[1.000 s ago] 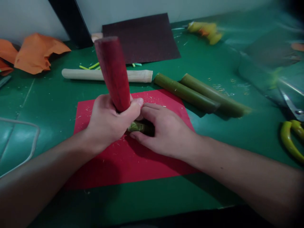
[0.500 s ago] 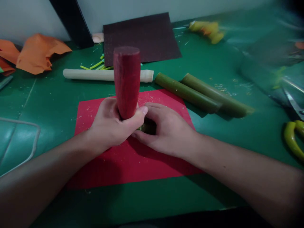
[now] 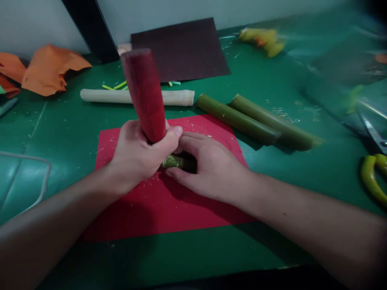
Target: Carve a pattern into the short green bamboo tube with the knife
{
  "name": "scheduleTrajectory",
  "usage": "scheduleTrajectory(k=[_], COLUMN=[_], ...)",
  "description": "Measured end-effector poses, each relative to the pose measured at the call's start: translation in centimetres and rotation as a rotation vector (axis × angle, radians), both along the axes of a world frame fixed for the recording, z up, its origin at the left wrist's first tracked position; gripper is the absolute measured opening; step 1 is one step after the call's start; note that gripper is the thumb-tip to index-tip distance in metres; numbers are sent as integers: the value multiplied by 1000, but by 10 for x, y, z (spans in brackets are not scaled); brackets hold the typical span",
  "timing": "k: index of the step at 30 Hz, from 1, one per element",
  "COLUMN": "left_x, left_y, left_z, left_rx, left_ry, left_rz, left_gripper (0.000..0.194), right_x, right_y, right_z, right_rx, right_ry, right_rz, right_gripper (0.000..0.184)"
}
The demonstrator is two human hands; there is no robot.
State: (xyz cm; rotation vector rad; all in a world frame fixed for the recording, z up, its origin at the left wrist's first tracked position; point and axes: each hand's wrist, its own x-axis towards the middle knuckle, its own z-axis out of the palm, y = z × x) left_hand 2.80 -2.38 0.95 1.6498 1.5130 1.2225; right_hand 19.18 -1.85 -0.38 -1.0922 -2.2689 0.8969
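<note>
My left hand point(image 3: 133, 155) is closed around a thick red wooden handle point(image 3: 146, 100), which leans to the left at its top. Whatever working end the tool has is hidden beneath my fingers. With fingers and thumb curled, my right hand point(image 3: 216, 167) grips a short piece of green bamboo point(image 3: 179, 162) from its right side. Pale scratched lines show on the bamboo's surface. My left thumb is close to my right fingertips. Both hands are above a red sheet point(image 3: 181, 213) strewn with fine pale shavings.
Behind my hands lie a pale peeled stick point(image 3: 177, 97) and two green bamboo tubes point(image 3: 238, 119) point(image 3: 275, 121). A dark brown sheet point(image 3: 193, 52) is at the back. Crumpled orange paper point(image 3: 50, 70) sits left; yellow-handled scissors point(image 3: 370, 177) lie right.
The red handle's top has tilted and moved left, and my left hand has shifted slightly left with it. More of the bamboo piece shows. My right hand stays nearly in place.
</note>
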Motion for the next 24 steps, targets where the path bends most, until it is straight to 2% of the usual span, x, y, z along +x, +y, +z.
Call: scheduleTrajectory(k=[4, 8, 16, 24], left_x=[-2, -1, 0, 0], left_y=[-1, -1, 0, 1], left_z=[-3, -5, -2, -3], left_rx=[20, 32, 42, 75], left_ry=[-84, -68, 55, 48], left_rz=[-55, -116, -135, -59], left_gripper=[36, 36, 33, 38], right_x=[0, -1, 0, -1], right_y=[0, 1, 2, 2], right_z=[0, -1, -1, -6], right_rx=[-6, -31, -29, 19], right_ry=[13, 40, 52, 71], right_rz=[-15, -18, -9, 4], right_gripper=[13, 18, 18, 24])
